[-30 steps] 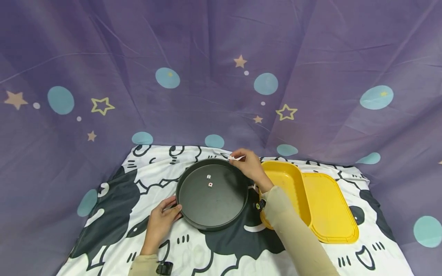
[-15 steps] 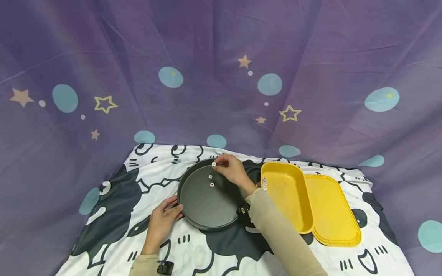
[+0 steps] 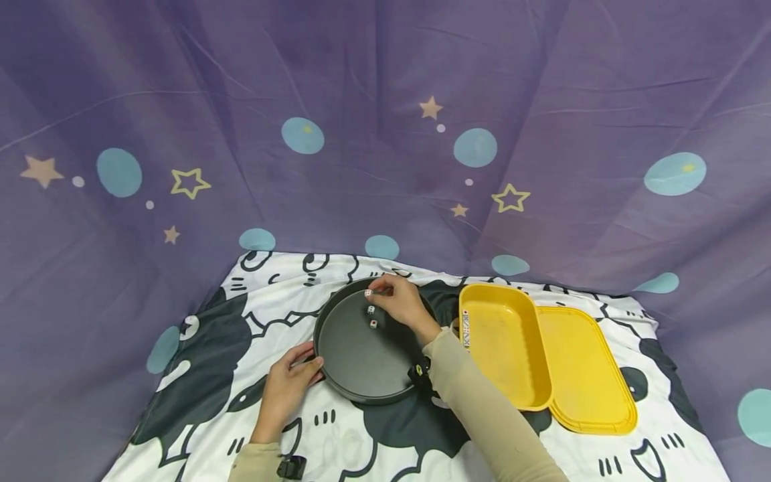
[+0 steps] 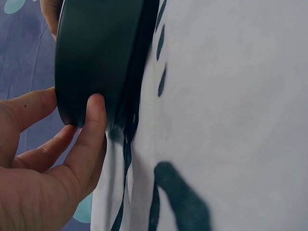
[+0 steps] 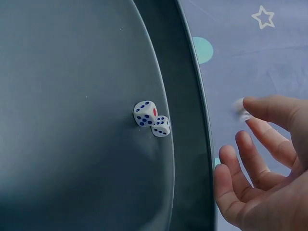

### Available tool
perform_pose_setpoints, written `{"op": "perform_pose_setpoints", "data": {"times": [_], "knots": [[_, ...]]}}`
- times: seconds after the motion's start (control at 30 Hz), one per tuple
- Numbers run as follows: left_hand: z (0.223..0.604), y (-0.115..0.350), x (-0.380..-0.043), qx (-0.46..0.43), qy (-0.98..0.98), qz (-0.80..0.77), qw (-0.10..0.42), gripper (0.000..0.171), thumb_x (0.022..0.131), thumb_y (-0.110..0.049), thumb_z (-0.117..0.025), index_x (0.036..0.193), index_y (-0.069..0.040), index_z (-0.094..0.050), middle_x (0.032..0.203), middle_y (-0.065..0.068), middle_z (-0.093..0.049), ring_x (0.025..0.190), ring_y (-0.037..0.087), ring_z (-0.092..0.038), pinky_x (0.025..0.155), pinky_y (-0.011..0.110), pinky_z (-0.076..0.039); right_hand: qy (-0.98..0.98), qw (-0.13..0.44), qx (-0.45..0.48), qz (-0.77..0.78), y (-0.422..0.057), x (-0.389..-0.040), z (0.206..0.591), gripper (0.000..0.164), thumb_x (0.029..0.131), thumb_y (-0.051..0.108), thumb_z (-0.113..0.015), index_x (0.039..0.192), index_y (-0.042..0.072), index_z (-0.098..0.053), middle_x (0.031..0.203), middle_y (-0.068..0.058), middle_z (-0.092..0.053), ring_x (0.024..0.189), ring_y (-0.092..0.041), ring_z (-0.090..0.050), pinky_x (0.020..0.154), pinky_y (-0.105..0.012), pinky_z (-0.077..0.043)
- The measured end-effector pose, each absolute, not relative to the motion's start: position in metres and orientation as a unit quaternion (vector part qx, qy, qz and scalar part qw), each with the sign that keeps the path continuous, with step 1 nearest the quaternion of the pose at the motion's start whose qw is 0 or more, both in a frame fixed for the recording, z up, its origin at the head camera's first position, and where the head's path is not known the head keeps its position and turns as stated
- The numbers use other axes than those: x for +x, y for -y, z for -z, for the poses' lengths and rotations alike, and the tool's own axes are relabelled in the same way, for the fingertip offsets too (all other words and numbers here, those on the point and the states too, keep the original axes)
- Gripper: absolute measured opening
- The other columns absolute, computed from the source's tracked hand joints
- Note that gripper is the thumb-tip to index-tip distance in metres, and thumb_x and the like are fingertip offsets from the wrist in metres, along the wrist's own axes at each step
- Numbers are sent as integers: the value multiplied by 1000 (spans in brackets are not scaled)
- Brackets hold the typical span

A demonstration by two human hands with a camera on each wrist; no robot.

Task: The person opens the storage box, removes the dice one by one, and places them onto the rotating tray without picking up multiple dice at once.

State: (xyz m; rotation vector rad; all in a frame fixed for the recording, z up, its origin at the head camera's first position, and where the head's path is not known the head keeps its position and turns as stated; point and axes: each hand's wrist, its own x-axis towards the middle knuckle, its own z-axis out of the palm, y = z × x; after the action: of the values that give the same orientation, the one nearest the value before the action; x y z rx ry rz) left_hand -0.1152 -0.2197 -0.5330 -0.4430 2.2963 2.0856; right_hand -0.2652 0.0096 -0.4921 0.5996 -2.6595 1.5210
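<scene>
A round dark grey pan (image 3: 367, 358) lies on the cloth in the head view. My left hand (image 3: 288, 387) holds its left edge; in the left wrist view the fingers (image 4: 94, 125) bear on the outer wall and rim. Over the pan's far part, my right hand (image 3: 400, 301) pinches a white die (image 3: 368, 293) between thumb and index finger; this die is blurred in the right wrist view, the other fingers loosely bent. Two more dice lie in the pan, one die (image 3: 371, 310) just beyond another die (image 3: 374, 324). They appear close together in the right wrist view.
Right of the pan stands a yellow container (image 3: 506, 361), with a row of dice (image 3: 466, 328) along its left wall. A flat yellow lid (image 3: 593, 375) lies against its right side. Black-and-white patterned cloth (image 3: 337, 435) covers the table, and a purple curtain (image 3: 385, 134) hangs behind.
My right hand has moved left from beyond the pan's far right rim to over the pan, carrying the die, and lowered slightly. My left hand stays at the pan's edge.
</scene>
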Motion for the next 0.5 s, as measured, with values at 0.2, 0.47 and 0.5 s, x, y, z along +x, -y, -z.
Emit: {"op": "perform_pose_setpoints", "data": {"times": [0.2, 0.47, 0.5], "knots": [[532, 219, -115, -142, -734, -664, 5, 45, 94, -5, -70, 137, 0, -56, 135, 23, -56, 107, 23, -66, 84, 28, -60, 849, 9, 186, -494, -15, -267, 486, 16, 87, 12, -79, 103, 12, -76, 98, -2, -70, 88, -17, -66, 81, -31, -57], [531, 219, -116, -143, -736, -662, 6, 46, 95, -5, -69, 138, 1, -55, 136, 23, -56, 107, 21, -67, 83, 27, -60, 839, 32, 175, -513, -45, -267, 466, 20, 87, 10, -78, 105, 4, -75, 99, -6, -71, 86, -24, -65, 78, -34, -57], [531, 219, -116, -143, -736, -662, 7, 46, 95, -5, -69, 138, 1, -55, 136, 23, -56, 107, 21, -67, 83, 27, -60, 840, 34, 174, -512, -51, -267, 463, 20, 87, 10, -78, 106, 4, -74, 101, -8, -72, 87, -26, -65, 78, -35, -57]]}}
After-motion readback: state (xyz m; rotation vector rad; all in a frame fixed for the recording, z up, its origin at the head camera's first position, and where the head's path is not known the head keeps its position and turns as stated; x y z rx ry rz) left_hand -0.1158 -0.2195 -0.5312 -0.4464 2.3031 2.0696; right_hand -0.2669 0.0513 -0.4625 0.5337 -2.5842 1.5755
